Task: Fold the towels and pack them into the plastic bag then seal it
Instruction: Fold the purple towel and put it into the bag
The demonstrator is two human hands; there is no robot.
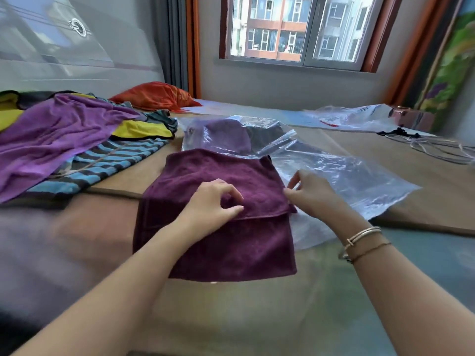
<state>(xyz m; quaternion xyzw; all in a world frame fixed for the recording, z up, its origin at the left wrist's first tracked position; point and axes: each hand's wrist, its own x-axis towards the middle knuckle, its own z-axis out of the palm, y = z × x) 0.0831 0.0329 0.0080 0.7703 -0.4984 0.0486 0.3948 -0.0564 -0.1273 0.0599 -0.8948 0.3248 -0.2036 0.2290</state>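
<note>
The upper folded layer of a maroon towel (218, 201) is pinched between thumb and curled fingers of the left hand (214, 204), near the layer's front edge. The right-hand edge of the same layer is gripped by the right hand (312, 194); the fingertips there are hidden behind the hand and the cloth, so the exact hold cannot be made out. Two thin bangles (363, 236) are worn on the right wrist.

The towel, of thick terry pile, is laid in a rough rectangle on the bed (257, 317), one folded layer over a longer lower one. Its far edge touches a clear, crinkled plastic bag (347, 176), which is spread flat to the right and behind. Inside the bag's far end one lilac towel (226, 136) is seen through the film; a darker shape beside it cannot be identified.

To the left, a loose heap of cloths (77, 140) is piled: one purple, one blue-and-black striped, one yellow, the rest covered. An orange bundle (156, 96) lies behind it. A second plastic bag (359, 118) and tangled cords (437, 147) lie at far right, partly cut off.
</note>
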